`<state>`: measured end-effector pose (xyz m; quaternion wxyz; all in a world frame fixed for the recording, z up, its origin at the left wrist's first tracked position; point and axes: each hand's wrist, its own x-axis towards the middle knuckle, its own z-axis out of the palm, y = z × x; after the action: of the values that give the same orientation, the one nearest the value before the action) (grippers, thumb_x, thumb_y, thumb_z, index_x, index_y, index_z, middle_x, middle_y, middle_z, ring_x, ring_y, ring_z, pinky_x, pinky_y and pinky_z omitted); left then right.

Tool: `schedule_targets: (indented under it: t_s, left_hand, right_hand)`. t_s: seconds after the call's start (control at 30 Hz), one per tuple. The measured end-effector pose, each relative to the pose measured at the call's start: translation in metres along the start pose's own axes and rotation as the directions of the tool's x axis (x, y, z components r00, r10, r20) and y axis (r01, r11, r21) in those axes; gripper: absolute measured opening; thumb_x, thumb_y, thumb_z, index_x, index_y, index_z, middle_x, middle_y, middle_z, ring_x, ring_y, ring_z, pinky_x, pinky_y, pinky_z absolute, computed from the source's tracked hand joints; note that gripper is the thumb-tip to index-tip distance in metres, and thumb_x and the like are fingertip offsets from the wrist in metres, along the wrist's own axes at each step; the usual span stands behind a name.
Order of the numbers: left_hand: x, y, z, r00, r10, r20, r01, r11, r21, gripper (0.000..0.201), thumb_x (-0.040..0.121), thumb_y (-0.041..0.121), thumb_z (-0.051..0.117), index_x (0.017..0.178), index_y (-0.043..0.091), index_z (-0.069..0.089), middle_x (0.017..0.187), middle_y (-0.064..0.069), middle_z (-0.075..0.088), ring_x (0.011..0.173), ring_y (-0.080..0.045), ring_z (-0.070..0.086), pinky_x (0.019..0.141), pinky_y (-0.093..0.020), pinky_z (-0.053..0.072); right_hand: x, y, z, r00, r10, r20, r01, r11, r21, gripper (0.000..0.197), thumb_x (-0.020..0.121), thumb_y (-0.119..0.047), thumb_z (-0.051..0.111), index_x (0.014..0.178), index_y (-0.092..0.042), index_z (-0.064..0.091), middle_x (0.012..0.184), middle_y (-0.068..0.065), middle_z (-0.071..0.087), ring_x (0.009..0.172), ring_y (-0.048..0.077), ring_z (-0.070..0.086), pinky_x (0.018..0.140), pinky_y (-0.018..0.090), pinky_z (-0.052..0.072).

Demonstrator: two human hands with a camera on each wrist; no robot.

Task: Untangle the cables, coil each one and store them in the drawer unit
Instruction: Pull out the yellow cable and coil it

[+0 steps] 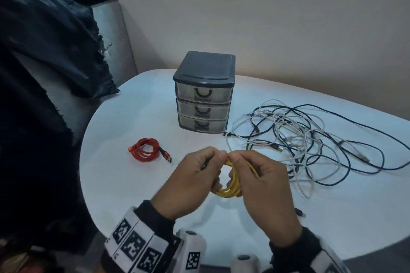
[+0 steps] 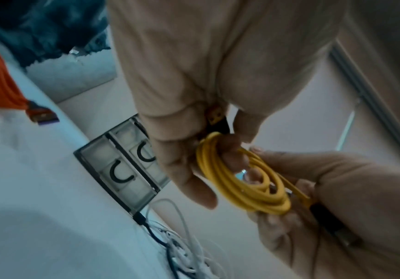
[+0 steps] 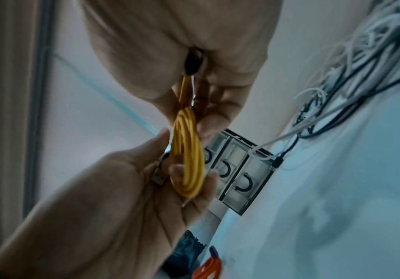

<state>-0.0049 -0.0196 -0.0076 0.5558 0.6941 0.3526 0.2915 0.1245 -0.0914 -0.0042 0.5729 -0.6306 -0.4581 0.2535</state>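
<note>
- Dark cloth (image 1: 44, 55) hangs at the far left, draped over a grey panel (image 1: 115, 35) beside the white worktop (image 1: 288, 217)
- A red cable (image 1: 145, 149) lies coiled on the worktop left of centre; its USB plug points toward the right, apart from everything else
- The left hand (image 1: 192, 180) is held above the worktop in front of the person; its fingers curl round the left side of a coiled yellow cable (image 1: 231, 184); the left wrist view shows one dark plug end tucked under its thumb
- The right hand (image 1: 261, 186) pinches the same coil from the right, thumb and forefinger meeting the left hand's at the top; another dark plug sits within its grip
- Behind the hands stands the drawer unit (image 1: 205, 93), dark-topped, with three translucent drawers, all closed
- To the right sprawls a tangle of white and black cables (image 1: 310, 139); one black plug lies just beside the unit's lower right corner
</note>
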Motion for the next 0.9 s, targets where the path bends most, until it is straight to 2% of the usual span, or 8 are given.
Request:
schedule_targets:
  t_s: [0.13, 0.23, 0.33, 0.47, 0.53, 0.63, 0.73, 0.9]
  left_hand:
    - [-0.002, -0.007, -0.008, 0.997, 0.075, 0.005, -0.074, 0.981, 0.177, 0.026, 0.103, 0.034, 0.048, 0.084, 0.024, 0.062, 0.065, 0.012, 0.054, 0.064, -0.006, 0.054, 0.065, -0.025, 0.047]
    - [-0.003, -0.008, -0.017, 0.998, 0.005, 0.058, -0.007, 0.999, 0.037, 0.032, 0.103, 0.036, 0.05, 0.073, 0.032, 0.063, 0.062, 0.007, 0.05, 0.06, -0.013, 0.048, 0.061, -0.029, 0.045]
    - [-0.007, -0.009, -0.018, 0.993, -0.034, 0.115, 0.039, 0.998, -0.042, 0.033, 0.098, 0.046, 0.051, 0.072, 0.032, 0.066, 0.063, 0.004, 0.049, 0.06, -0.015, 0.047, 0.06, -0.031, 0.044]
    - [-0.007, -0.008, -0.01, 0.987, -0.079, 0.144, 0.104, 0.979, -0.178, 0.037, 0.096, 0.05, 0.052, 0.073, 0.025, 0.067, 0.062, 0.004, 0.044, 0.06, -0.015, 0.047, 0.058, -0.026, 0.038]
    - [-0.005, -0.005, -0.007, 0.986, -0.109, 0.123, 0.135, 0.964, -0.227, 0.036, 0.095, 0.047, 0.05, 0.074, 0.022, 0.065, 0.062, 0.005, 0.044, 0.061, -0.014, 0.048, 0.058, -0.026, 0.036]
    - [-0.003, -0.005, -0.007, 0.993, -0.108, 0.039, 0.114, 0.972, -0.205, 0.038, 0.101, 0.041, 0.049, 0.069, 0.031, 0.066, 0.064, 0.007, 0.049, 0.067, -0.013, 0.052, 0.063, -0.03, 0.039]
    - [-0.003, -0.006, -0.009, 0.996, -0.079, -0.037, 0.074, 0.99, -0.119, 0.037, 0.103, 0.039, 0.046, 0.071, 0.029, 0.062, 0.064, 0.006, 0.049, 0.064, -0.009, 0.046, 0.068, -0.03, 0.041]
    - [-0.005, -0.003, -0.01, 0.997, -0.051, -0.066, 0.043, 0.993, -0.109, 0.036, 0.103, 0.033, 0.043, 0.094, 0.007, 0.065, 0.06, 0.003, 0.04, 0.057, -0.01, 0.037, 0.058, -0.015, 0.04]
  right_hand:
    - [0.006, -0.001, -0.008, 0.984, 0.089, 0.157, -0.109, 0.986, 0.122, 0.021, 0.097, -0.015, 0.058, 0.086, -0.019, 0.076, 0.073, 0.004, 0.073, 0.069, 0.017, 0.071, 0.061, 0.029, 0.057]
    - [0.012, 0.005, -0.022, 0.948, -0.019, 0.319, 0.07, 0.986, -0.149, 0.016, 0.096, -0.024, 0.061, 0.094, -0.03, 0.076, 0.087, -0.009, 0.069, 0.083, 0.01, 0.064, 0.071, 0.019, 0.05]
    - [0.013, 0.006, -0.036, 0.907, -0.032, 0.42, 0.26, 0.828, -0.497, 0.018, 0.095, -0.036, 0.06, 0.105, -0.043, 0.073, 0.087, -0.015, 0.06, 0.086, 0.006, 0.053, 0.072, 0.018, 0.042]
    - [0.007, 0.004, -0.029, 0.929, -0.165, 0.331, 0.347, 0.7, -0.625, 0.024, 0.092, -0.037, 0.055, 0.105, -0.04, 0.074, 0.074, -0.011, 0.06, 0.071, 0.007, 0.056, 0.066, 0.03, 0.05]
    - [0.006, 0.004, -0.021, 0.963, -0.161, 0.216, 0.254, 0.809, -0.53, 0.017, 0.093, -0.028, 0.063, 0.1, -0.033, 0.078, 0.072, -0.011, 0.067, 0.067, 0.008, 0.063, 0.067, 0.028, 0.054]
    - [0.007, -0.002, -0.01, 0.989, 0.139, 0.042, -0.138, 0.99, -0.03, 0.011, 0.086, -0.009, 0.074, 0.092, -0.016, 0.08, 0.073, -0.003, 0.076, 0.066, 0.012, 0.073, 0.065, 0.023, 0.059]
    - [0.005, -0.01, 0.0, 0.936, 0.349, 0.043, -0.343, 0.881, 0.327, 0.009, 0.084, -0.002, 0.072, 0.091, -0.006, 0.076, 0.078, 0.012, 0.076, 0.069, 0.026, 0.074, 0.063, 0.027, 0.06]
    - [0.004, -0.014, 0.007, 0.863, 0.474, 0.174, -0.484, 0.681, 0.55, 0.015, 0.084, -0.005, 0.069, 0.096, 0.003, 0.068, 0.075, 0.015, 0.073, 0.06, 0.018, 0.069, 0.057, 0.021, 0.056]
